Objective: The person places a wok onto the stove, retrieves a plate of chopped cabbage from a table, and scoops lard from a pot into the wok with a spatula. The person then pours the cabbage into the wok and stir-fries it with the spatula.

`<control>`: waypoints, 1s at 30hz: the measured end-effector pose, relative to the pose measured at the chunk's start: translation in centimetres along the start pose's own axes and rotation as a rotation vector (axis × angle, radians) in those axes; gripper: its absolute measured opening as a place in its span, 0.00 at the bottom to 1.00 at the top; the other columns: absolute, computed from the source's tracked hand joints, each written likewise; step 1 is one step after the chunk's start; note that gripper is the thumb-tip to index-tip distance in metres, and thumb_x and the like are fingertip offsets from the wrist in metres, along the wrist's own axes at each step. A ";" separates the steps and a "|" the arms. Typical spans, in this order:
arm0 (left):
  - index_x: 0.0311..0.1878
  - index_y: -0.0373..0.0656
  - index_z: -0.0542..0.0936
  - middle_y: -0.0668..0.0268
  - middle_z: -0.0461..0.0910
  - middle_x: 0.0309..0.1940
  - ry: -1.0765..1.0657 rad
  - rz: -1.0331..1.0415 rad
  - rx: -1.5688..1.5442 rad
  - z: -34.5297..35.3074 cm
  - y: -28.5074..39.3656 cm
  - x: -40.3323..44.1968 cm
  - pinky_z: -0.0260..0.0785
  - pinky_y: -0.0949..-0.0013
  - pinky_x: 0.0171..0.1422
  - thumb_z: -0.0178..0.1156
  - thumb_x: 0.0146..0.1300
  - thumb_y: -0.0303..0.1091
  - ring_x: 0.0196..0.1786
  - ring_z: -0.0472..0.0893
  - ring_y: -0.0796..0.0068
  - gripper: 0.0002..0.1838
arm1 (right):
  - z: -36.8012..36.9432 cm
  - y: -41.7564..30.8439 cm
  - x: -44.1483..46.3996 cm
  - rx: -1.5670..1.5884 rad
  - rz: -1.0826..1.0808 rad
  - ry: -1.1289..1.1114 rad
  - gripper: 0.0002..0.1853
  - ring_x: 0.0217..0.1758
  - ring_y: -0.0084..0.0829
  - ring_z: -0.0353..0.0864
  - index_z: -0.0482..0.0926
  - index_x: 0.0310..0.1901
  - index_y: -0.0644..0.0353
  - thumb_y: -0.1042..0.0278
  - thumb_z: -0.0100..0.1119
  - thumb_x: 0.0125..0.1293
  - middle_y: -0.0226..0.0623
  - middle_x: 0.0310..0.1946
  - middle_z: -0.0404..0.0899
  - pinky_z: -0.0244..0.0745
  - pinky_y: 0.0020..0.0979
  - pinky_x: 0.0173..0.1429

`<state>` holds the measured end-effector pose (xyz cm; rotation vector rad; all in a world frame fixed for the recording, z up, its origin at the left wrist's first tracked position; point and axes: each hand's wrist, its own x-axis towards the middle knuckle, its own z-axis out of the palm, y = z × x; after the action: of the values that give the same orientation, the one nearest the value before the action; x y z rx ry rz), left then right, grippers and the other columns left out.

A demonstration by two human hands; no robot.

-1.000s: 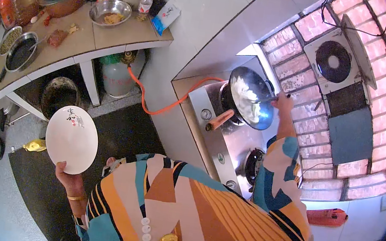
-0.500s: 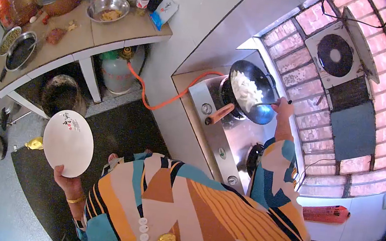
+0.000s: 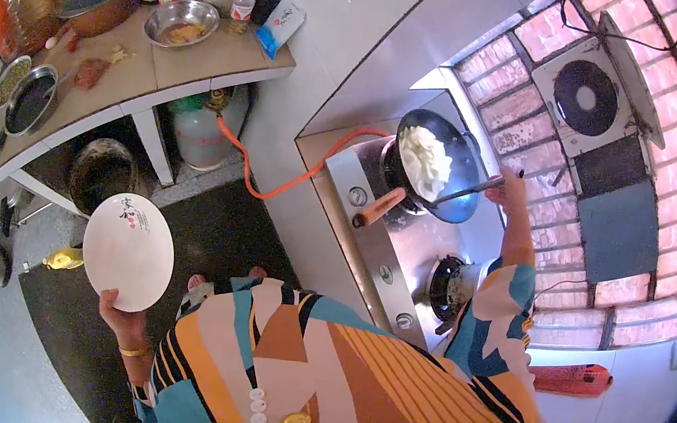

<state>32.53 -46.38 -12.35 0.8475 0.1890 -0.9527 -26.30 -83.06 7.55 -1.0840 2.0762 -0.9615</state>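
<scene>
My left hand (image 3: 122, 319) grips the lower rim of a white oval-looking plate (image 3: 130, 247) with dark characters near its top; no food shows on it. Over by the stove, my right hand (image 3: 510, 192) is closed around the dark handle of a spatula (image 3: 469, 190), whose head reaches into a black wok (image 3: 470, 148). White pieces of food (image 3: 425, 161) lie heaped on the left side of the wok; what exactly they are I cannot make out. The wok's wooden handle (image 3: 380, 207) points down-left, untouched by either hand.
The wok sits on the rear burner of a steel gas stove (image 3: 352, 239); a second burner (image 3: 447, 287) is nearer me. An orange hose (image 3: 272, 193) runs to a gas cylinder (image 3: 207, 132) under the counter (image 3: 141, 80). A steel bowl (image 3: 181, 23), pots and bottles stand there.
The white food has gone from spread along the wok to a tighter heap. My right hand has shifted slightly right with the spatula. The plate appears a little further right.
</scene>
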 end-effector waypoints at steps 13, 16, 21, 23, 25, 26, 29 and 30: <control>0.56 0.40 0.62 0.58 0.68 0.49 0.001 0.109 -0.025 -2.0 0.6 0.4 0.65 0.61 0.54 0.51 0.41 0.38 0.51 0.71 0.60 0.33 | 3.4 3.7 2.2 0.608 -0.180 0.197 0.15 0.20 0.37 0.78 0.69 0.32 0.74 0.66 0.47 0.51 0.52 0.22 0.74 0.77 0.26 0.24; 0.56 0.42 0.63 0.58 0.68 0.51 -0.015 0.095 -0.042 -2.8 0.6 0.4 0.63 0.61 0.55 0.52 0.42 0.39 0.52 0.70 0.60 0.33 | 4.1 4.7 5.3 0.471 -0.181 0.184 0.14 0.19 0.35 0.77 0.71 0.31 0.72 0.65 0.51 0.50 0.49 0.22 0.75 0.76 0.25 0.22; 0.56 0.42 0.63 0.58 0.67 0.51 -0.033 0.102 -0.038 -3.4 0.9 0.0 0.62 0.61 0.56 0.52 0.43 0.39 0.53 0.69 0.60 0.32 | 8.7 6.7 1.5 0.546 -0.128 0.166 0.12 0.13 0.31 0.73 0.73 0.27 0.68 0.65 0.54 0.48 0.44 0.18 0.74 0.73 0.28 0.18; 0.56 0.42 0.63 0.58 0.67 0.51 -0.047 0.109 -0.038 -3.8 0.7 0.1 0.62 0.60 0.57 0.52 0.44 0.40 0.53 0.69 0.60 0.32 | 8.0 7.3 0.5 0.477 -0.097 0.170 0.11 0.14 0.31 0.73 0.73 0.27 0.66 0.65 0.55 0.48 0.42 0.18 0.73 0.72 0.27 0.18; 0.56 0.40 0.62 0.58 0.68 0.50 -0.021 0.111 -0.086 -2.9 0.7 -0.4 0.65 0.59 0.55 0.52 0.42 0.36 0.52 0.70 0.59 0.32 | 7.7 7.6 0.6 0.362 -0.107 0.177 0.13 0.17 0.33 0.75 0.73 0.27 0.65 0.62 0.55 0.47 0.42 0.19 0.74 0.73 0.30 0.22; 0.56 0.39 0.61 0.58 0.68 0.49 -0.007 0.111 -0.108 -2.5 0.7 -0.6 0.66 0.59 0.54 0.52 0.41 0.35 0.51 0.70 0.59 0.33 | 8.0 8.2 1.1 0.326 -0.112 0.193 0.13 0.17 0.32 0.75 0.73 0.27 0.66 0.62 0.55 0.47 0.42 0.18 0.74 0.73 0.30 0.21; 0.56 0.39 0.61 0.57 0.68 0.49 0.018 0.091 -0.125 -2.7 0.4 -0.3 0.66 0.59 0.54 0.52 0.41 0.35 0.51 0.70 0.59 0.33 | 9.8 12.9 8.3 0.069 -0.297 0.299 0.13 0.16 0.31 0.75 0.74 0.27 0.68 0.63 0.54 0.50 0.40 0.16 0.73 0.73 0.29 0.20; 0.56 0.38 0.61 0.57 0.69 0.49 0.016 0.090 -0.122 -2.9 0.2 -0.2 0.66 0.59 0.54 0.52 0.41 0.34 0.51 0.71 0.59 0.33 | 8.6 12.0 9.2 -0.173 -0.476 0.219 0.13 0.16 0.30 0.75 0.74 0.25 0.68 0.62 0.55 0.49 0.40 0.16 0.73 0.73 0.29 0.19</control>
<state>33.18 -44.12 -14.06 0.7452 0.2189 -0.8415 -29.20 -88.84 -8.59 -1.6799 2.1485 -1.1832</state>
